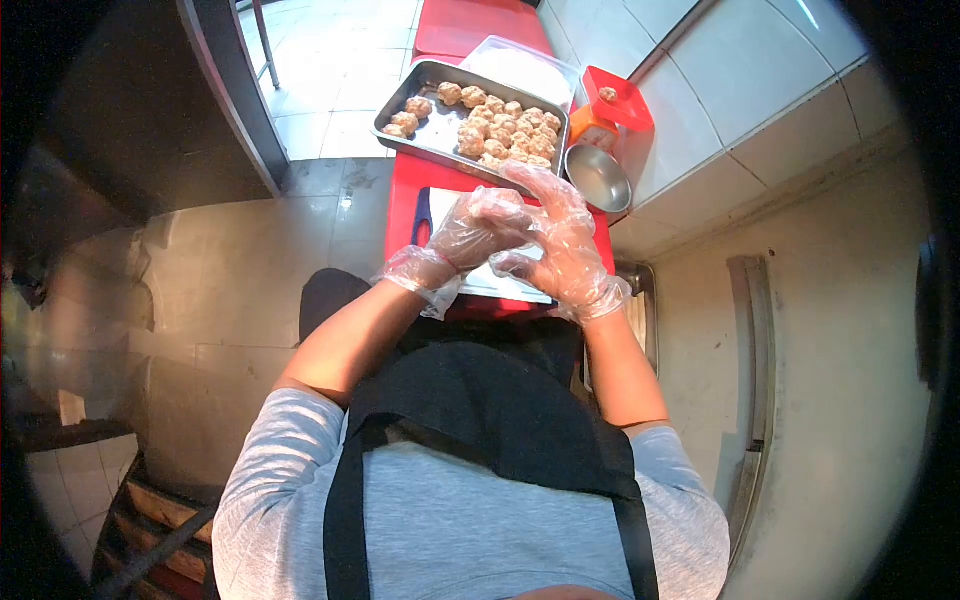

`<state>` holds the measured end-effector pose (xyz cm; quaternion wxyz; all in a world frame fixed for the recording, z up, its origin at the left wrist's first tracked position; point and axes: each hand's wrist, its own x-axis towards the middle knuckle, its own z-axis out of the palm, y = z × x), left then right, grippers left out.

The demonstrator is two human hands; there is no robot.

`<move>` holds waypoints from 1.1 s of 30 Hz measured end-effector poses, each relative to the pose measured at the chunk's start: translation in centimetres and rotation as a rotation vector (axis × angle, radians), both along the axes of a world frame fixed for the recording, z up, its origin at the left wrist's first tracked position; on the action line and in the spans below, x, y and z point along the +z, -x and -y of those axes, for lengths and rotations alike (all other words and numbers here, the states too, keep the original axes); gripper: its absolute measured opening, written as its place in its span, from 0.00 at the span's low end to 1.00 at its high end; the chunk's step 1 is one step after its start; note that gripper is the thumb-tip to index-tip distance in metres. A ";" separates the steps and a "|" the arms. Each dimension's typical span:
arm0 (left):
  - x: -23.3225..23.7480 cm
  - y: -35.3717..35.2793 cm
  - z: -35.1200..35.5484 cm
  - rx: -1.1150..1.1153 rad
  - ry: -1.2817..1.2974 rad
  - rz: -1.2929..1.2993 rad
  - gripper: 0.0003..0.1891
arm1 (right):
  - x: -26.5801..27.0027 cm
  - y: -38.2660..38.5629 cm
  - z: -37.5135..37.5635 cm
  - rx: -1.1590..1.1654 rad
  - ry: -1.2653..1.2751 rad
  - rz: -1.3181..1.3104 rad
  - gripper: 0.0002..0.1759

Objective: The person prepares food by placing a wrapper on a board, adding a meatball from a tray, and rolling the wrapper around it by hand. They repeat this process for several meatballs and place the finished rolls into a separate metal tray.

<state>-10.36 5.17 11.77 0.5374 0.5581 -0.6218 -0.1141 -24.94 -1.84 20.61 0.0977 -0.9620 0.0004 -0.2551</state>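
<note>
Both hands wear clear plastic gloves and meet above a white cutting board point(505, 283) with a dark blue handle. My left hand point(478, 232) is closed, its fingers curled toward the right; what they hold, if anything, is hidden. My right hand point(560, 240) is open beside it, thumb and fingers apart in a curve. Just beyond them lies a metal tray point(440, 128) with many lumpy, light-brown meatballs point(500, 125). They sit close together on its right side, with a few at the left and along the far edge.
A round metal bowl point(598, 180) stands right of the tray. Behind it is an orange kitchen scale point(592, 130) with a red pan point(625, 105) bearing one meatball. A clear plastic container point(520, 65) sits behind the tray on the red table point(400, 200). A tiled wall point(690, 100) borders the right.
</note>
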 end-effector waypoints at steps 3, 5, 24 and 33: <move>2.1 0.2 -1.1 0.064 0.014 0.187 0.07 | 0.0 0.6 0.2 -0.013 0.061 0.015 0.30; 2.2 0.3 -1.1 0.046 0.004 0.192 0.08 | 0.0 1.0 0.3 -0.027 0.060 0.016 0.29; 4.6 1.0 -2.2 -0.256 -0.340 -0.513 0.09 | -1.8 0.4 2.5 0.086 -0.490 0.099 0.33; 3.4 -0.1 -1.6 -0.287 -0.299 -0.297 0.13 | -0.5 1.0 2.0 0.041 0.046 -0.072 0.33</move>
